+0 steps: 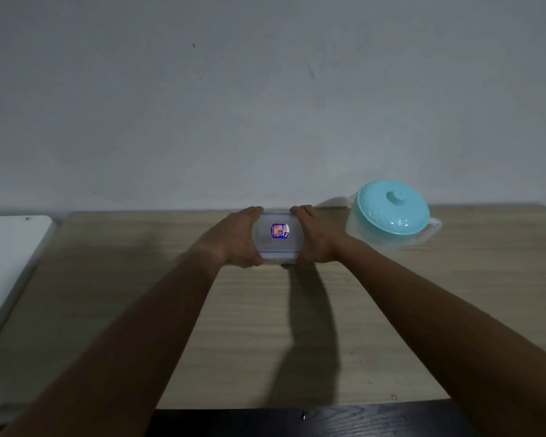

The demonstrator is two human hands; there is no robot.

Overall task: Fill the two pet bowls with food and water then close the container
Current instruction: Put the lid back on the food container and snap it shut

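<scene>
From the head camera we see our left hand and right hand clasping the container from both sides, fingers wrapped around its ends. It sits at the far edge of the table, lid on, near the jug.

My feed is dim overall, with a cool grey cast over the wall in the upper half of the frame. I see long soft shadows falling toward the lower edge from the forearms, darkest at lower centre on the table, so the light seems to come from above and ahead. I find no glare anywhere. The picture is soft throughout; the label on the container is unreadable. The table's far edge bows and the side edges splay, showing wide-angle distortion at the sides.
</scene>
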